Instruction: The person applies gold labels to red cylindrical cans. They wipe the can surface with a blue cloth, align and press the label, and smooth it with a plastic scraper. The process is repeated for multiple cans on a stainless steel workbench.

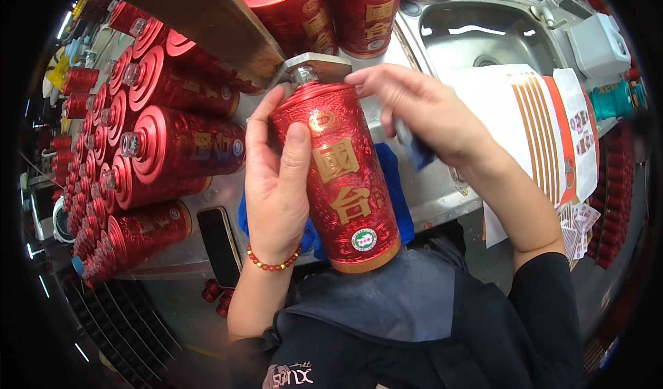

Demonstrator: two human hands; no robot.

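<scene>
My left hand (277,192) is wrapped round a large red embossed bottle (369,182), its thumb along the front. The bottle leans back toward the sink side, its base near my dark apron (387,299). It has gold characters, a round green-and-white sticker and a clear glass stopper (304,76) at its neck. At the bottle's shoulder is my right hand (438,109), index finger at the rim and the other fingers curled. A small dark-blue thing (419,153) shows blurred under that palm; its kind is unclear. Behind the bottle, a blue cloth (391,171) lies on the metal worktop.
Rows of similar red bottles (186,140) lie stacked on the left, and more stand (366,16) behind. A wooden board (207,16) slants down to the stopper. Right are a sink (483,40) and label sheets (497,106). A phone (219,244) lies left of my forearm.
</scene>
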